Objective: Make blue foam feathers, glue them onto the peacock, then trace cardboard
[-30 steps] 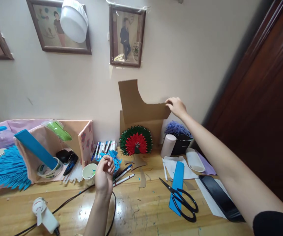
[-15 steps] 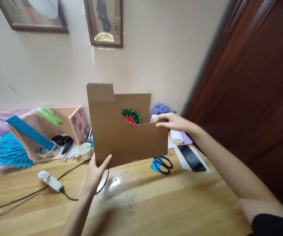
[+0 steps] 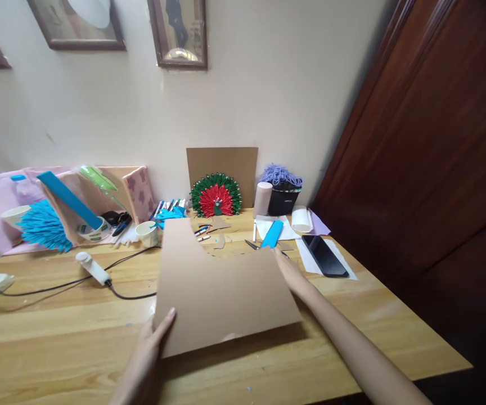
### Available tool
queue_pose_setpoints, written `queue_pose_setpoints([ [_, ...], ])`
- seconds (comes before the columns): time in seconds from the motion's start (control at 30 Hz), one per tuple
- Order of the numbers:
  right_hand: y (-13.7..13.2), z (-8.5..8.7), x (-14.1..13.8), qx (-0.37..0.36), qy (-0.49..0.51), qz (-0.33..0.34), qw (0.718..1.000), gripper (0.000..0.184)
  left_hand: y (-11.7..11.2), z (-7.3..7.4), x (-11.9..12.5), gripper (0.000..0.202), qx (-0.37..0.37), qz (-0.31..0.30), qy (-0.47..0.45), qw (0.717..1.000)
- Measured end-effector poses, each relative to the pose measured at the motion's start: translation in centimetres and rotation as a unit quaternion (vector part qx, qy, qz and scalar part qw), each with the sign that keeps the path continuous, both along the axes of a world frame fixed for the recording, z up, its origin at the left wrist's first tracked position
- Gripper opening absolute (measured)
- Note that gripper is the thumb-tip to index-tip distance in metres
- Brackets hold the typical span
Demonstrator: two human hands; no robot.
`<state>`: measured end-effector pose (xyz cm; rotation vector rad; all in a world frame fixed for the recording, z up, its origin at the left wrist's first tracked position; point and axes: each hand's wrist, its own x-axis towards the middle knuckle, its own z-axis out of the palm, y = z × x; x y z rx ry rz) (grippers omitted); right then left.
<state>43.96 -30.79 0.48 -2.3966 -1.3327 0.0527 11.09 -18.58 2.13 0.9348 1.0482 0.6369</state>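
Observation:
A brown cardboard sheet (image 3: 226, 292) with a curved cut-out along its far edge is tilted low over the table. My left hand (image 3: 158, 332) grips its near left edge, the thumb on top and the other fingers underneath. At the sheet's far right corner is my right hand (image 3: 284, 264), its fingers mostly hidden. Close to that hand lie black-handled scissors (image 3: 251, 244), partly covered, and a blue strip (image 3: 272, 233). Small cardboard scraps (image 3: 220, 241) and pens (image 3: 202, 230) lie beyond the cut-out.
A red and green peacock ornament (image 3: 216, 196) stands before a cardboard panel (image 3: 221, 157) against the wall. To the right are a phone (image 3: 325, 256), a paper roll (image 3: 302, 219) and a pink cylinder (image 3: 262, 199). A glue gun (image 3: 92, 269) with its cord and a paper cup (image 3: 145, 233) sit left.
The cardboard sheet has come down from upright to nearly flat, uncovering the peacock ornament. My right hand has dropped from its top edge toward the scissors. My left hand still grips the sheet.

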Motion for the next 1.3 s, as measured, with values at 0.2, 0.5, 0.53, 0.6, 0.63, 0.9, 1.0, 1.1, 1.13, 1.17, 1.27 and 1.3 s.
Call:
queue_pose_setpoints([
  [0.2, -1.1, -0.4, 3.5, -0.007, 0.009, -0.039, 0.999, 0.011, -1.3, -1.3, 2.1, 0.042, 0.063, -0.029, -0.03, 0.997],
  [0.5, -1.5, 0.6, 3.4, 0.09, 0.126, -0.014, 0.988, 0.032, -3.4, -1.1, 1.8, 0.046, 0.095, -0.107, -0.04, 0.989],
  [0.53, -1.6, 0.8, 3.2, 0.088, 0.152, -0.019, 0.984, 0.033, -3.3, -1.0, 2.2, 0.045, 0.104, -0.106, -0.044, 0.988],
  [0.6, -1.8, 1.3, 3.2, 0.099, 0.226, -0.03, 0.969, 0.033, -2.7, -1.0, 3.0, 0.04, 0.12, -0.117, -0.047, 0.985],
  [0.63, -2.0, 1.5, 3.4, 0.112, 0.271, -0.034, 0.955, 0.035, -2.1, -1.0, 3.4, 0.036, 0.134, -0.132, -0.046, 0.981],
  [0.9, -4.8, 3.1, 6.2, 0.175, 0.355, -0.162, 0.904, 0.048, 10.4, -0.5, 8.4, 0.006, 0.473, -0.127, 0.112, 0.865],
  [1.0, -5.0, 2.9, 6.6, 0.167, 0.359, -0.164, 0.903, 0.047, 13.9, -0.6, 10.1, 0.021, 0.485, -0.101, 0.125, 0.859],
  [1.1, -5.1, 2.4, 7.0, 0.164, 0.382, -0.166, 0.894, 0.046, 14.9, -0.8, 11.1, 0.028, 0.487, -0.089, 0.131, 0.859],
  [1.13, -5.2, 2.3, 7.3, 0.164, 0.395, -0.166, 0.889, 0.046, 14.9, -0.9, 11.3, 0.03, 0.487, -0.086, 0.132, 0.859],
  [1.17, -5.3, 2.2, 7.5, 0.165, 0.404, -0.165, 0.885, 0.045, 14.8, -0.9, 11.4, 0.031, 0.486, -0.083, 0.131, 0.86],
  [1.27, -5.8, 2.1, 8.1, 0.16, 0.407, -0.16, 0.885, 0.043, 14.2, -0.6, 11.2, 0.031, 0.48, -0.067, 0.124, 0.866],
  [1.3, -5.9, 2.2, 8.2, 0.158, 0.403, -0.16, 0.887, 0.043, 13.9, -0.5, 11.0, 0.03, 0.477, -0.062, 0.12, 0.869],
])
